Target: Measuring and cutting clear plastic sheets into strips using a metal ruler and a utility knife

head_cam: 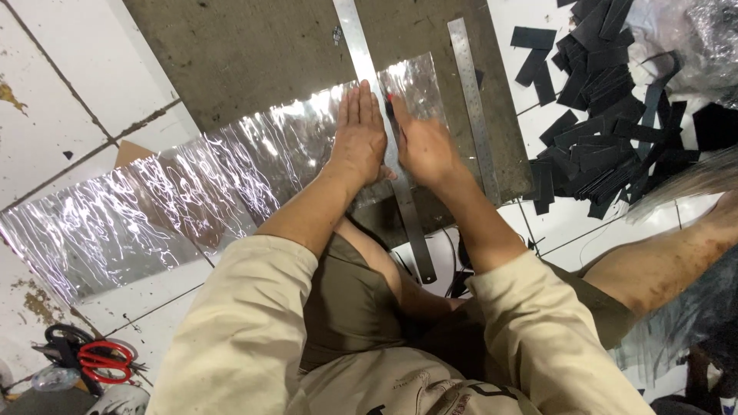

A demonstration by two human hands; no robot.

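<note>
A long strip of shiny silver film (192, 192) lies across a brown board (254, 54) on the tiled floor. A long steel ruler (361, 46) runs over the film's right part. My left hand (357, 134) lies flat, fingers together, and presses down on the film along the ruler's left edge. My right hand (423, 146) rests right of the ruler, curled around a small red-tipped tool (390, 98) whose tip sits against the ruler's edge. Most of the tool is hidden by the hand.
A second steel ruler (473, 100) lies on the board to the right. A heap of black strips (600, 115) and crumpled clear plastic (692, 38) fill the upper right. Red-handled scissors (96, 360) lie at the lower left. My bent legs frame the near side.
</note>
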